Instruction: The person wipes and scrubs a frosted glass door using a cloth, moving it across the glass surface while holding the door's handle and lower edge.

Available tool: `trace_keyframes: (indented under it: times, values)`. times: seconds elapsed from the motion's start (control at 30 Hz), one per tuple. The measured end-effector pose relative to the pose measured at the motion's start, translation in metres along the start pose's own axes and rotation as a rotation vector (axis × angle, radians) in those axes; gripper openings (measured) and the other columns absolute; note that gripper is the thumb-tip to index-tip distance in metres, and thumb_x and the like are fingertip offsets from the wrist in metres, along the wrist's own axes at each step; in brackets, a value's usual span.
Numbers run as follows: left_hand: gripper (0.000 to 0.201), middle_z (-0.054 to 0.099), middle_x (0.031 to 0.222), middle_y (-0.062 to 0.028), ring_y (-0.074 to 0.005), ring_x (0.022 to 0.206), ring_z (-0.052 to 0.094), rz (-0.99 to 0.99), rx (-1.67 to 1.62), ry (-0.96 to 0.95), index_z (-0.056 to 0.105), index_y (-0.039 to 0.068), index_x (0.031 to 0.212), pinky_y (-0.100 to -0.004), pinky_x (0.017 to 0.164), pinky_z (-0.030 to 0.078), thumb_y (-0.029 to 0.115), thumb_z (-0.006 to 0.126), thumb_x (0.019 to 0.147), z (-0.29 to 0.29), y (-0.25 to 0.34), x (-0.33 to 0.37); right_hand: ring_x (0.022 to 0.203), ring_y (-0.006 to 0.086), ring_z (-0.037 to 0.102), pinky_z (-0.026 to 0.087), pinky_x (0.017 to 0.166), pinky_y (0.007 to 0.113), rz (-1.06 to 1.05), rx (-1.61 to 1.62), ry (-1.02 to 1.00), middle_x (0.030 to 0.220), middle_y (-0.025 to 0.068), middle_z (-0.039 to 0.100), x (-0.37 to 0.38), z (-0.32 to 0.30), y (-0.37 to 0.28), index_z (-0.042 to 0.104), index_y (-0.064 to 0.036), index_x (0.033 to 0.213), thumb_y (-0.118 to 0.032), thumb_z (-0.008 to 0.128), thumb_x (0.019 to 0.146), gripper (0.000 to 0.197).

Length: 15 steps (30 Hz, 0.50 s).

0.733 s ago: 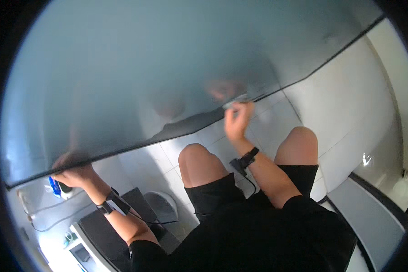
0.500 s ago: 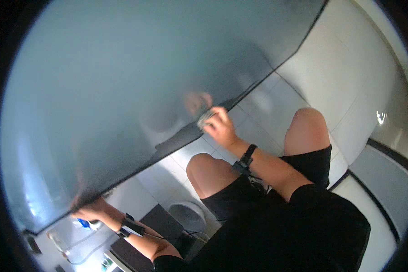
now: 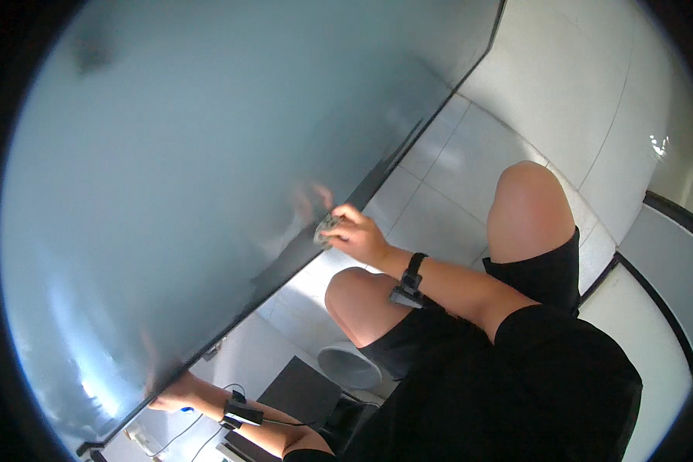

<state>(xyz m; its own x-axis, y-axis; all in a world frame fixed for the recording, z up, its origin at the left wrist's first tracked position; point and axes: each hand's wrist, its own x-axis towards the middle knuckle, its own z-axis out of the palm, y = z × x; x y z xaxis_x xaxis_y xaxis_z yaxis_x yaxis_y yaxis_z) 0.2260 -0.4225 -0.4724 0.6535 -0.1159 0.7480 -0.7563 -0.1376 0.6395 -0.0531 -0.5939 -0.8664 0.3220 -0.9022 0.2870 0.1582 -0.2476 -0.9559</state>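
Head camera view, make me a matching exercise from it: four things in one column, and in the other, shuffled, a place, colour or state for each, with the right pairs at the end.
Column one
1. right hand
2. left hand
3. container
4. panel

Column two
A. glossy blue-grey, dark-edged
B. holding a crumpled greyish pad
C. grey, round-rimmed
D. at the panel's edge, lower left in the picture

Right pairs: 1-B, 2-D, 3-C, 4-A
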Motion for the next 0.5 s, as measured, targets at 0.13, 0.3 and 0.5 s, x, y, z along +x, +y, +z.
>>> trace_keyframes:
  times: [0.13,0.3,0.5]
  values:
    - [0.022,0.064,0.072,-0.0188,-0.0288,0.057,0.059,-0.089,-0.14,-0.062,0.056,0.001,0.061,-0.0488,0.053,0.052,0.009,0.065,0.08,-0.008,-0.003,0.006,0.079,0.0215,0.063,0.054,0.07,0.031,0.078,-0.118,0.474,0.105,0.0086,0.059,0.028,-0.049,0.052,0.067,-0.0052,0.09,0.003,0.074,0.082,0.013]
    - [0.021,0.066,0.08,-0.0214,-0.0318,0.066,0.063,-0.001,-0.035,-0.162,0.063,0.0,0.068,-0.052,0.057,0.053,0.014,0.063,0.084,-0.024,-0.016,0.014,0.083,0.023,0.064,0.052,0.072,0.032,0.322,-0.02,0.818,0.096,0.0105,0.06,0.049,-0.067,0.093,0.063,-0.004,0.095,0.003,0.075,0.081,0.02]
    - [0.03,0.069,0.084,-0.0213,-0.0345,0.073,0.066,-0.023,0.156,-0.155,0.065,-0.003,0.074,-0.053,0.064,0.054,0.022,0.057,0.089,-0.032,-0.027,0.024,0.083,0.015,0.065,0.054,0.072,0.029,0.473,0.264,0.268,0.092,0.0058,0.06,-0.011,0.011,0.051,0.063,-0.0008,0.09,0.009,0.074,0.08,0.018]
